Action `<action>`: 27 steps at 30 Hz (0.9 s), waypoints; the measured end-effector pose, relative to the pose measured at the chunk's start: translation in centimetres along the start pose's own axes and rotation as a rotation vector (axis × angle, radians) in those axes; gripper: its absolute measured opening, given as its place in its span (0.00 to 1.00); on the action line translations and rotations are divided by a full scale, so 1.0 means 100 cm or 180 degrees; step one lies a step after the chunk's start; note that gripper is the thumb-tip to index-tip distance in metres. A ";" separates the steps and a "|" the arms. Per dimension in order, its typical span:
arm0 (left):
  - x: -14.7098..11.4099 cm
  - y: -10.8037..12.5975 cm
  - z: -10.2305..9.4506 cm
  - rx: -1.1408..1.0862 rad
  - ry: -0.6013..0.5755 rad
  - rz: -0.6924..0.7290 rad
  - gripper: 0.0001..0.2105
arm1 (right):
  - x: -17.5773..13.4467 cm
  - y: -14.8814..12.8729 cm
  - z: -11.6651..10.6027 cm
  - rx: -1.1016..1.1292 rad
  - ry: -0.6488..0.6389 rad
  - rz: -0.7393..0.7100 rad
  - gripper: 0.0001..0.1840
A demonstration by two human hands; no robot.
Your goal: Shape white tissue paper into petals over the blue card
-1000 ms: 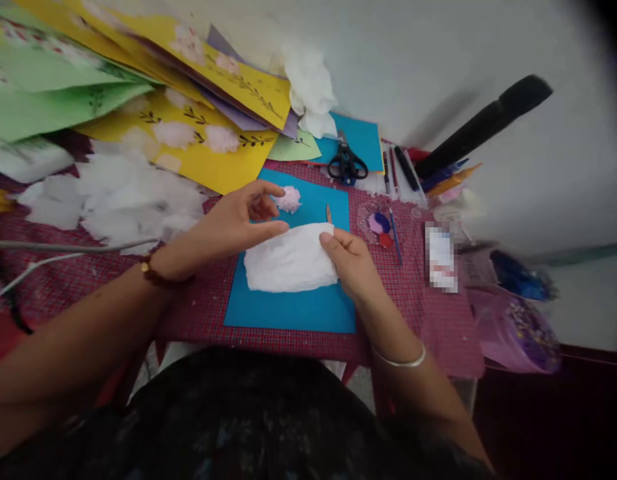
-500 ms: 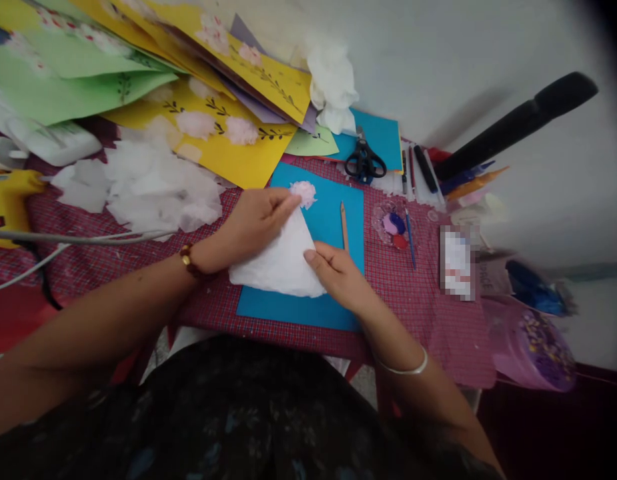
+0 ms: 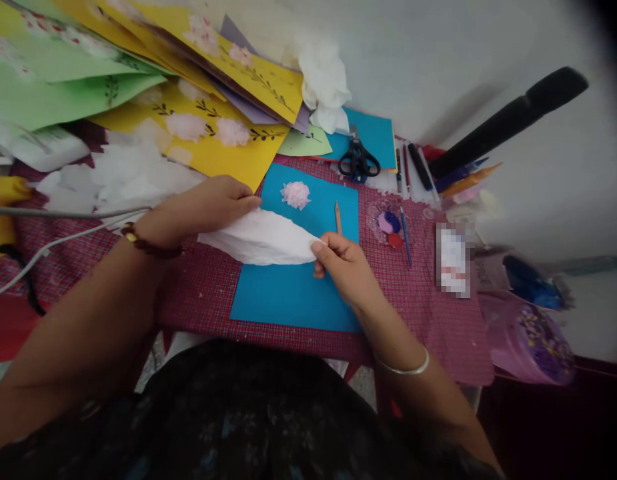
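A white sheet of tissue paper (image 3: 263,239) stretches between my hands above a blue sheet of paper (image 3: 283,293). My left hand (image 3: 213,203) is closed on its left end, fingers and thumb pressed together. The right end is pinched between the thumb and fingers of my right hand (image 3: 341,263). Beyond the tissue, a pale pink paper flower (image 3: 295,195) lies on the upper part of the blue sheet. A pencil (image 3: 337,217) rests on the same sheet, just past my right hand.
Black scissors (image 3: 359,160) lie at the back, near crumpled white tissue (image 3: 325,80). Yellow cards (image 3: 228,160) with flowers are piled back left beside loose tissue (image 3: 128,167). Right of the blue sheet are a paint dish (image 3: 388,225) and a brush (image 3: 405,237). A yellow glue gun (image 3: 3,220) sits far left.
My left hand has moved left and away from the pink flower, which now shows whole. The tissue has been drawn out into a longer, narrower strip between my hands.
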State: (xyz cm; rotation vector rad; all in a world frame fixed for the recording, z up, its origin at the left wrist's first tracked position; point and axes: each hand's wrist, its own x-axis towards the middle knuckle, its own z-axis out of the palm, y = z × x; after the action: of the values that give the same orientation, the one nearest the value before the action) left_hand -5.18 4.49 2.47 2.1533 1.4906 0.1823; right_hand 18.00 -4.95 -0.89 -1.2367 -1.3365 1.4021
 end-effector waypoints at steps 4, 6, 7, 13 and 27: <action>-0.003 0.003 -0.006 0.0203 -0.0076 0.0090 0.17 | 0.000 0.003 0.000 0.0719 -0.0348 0.0664 0.20; -0.009 0.005 -0.009 -0.0037 0.0130 0.0078 0.16 | 0.000 0.003 -0.001 0.1021 -0.0594 0.0909 0.20; -0.012 0.005 -0.011 -0.0329 0.0286 0.0083 0.16 | 0.000 0.003 -0.002 0.1147 -0.0685 0.0973 0.20; -0.025 0.004 -0.013 -0.2247 0.0204 0.0836 0.27 | 0.009 0.005 -0.008 0.1360 -0.0160 0.0876 0.18; -0.010 0.031 0.041 -0.0950 0.0818 0.1995 0.23 | 0.000 -0.008 -0.008 -0.0746 0.0035 -0.0907 0.10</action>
State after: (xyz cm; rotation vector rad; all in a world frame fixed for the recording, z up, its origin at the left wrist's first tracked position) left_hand -1.39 1.41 0.62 2.3294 0.7869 0.8661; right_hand 18.70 -4.72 -0.04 -1.1448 -1.6335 1.0610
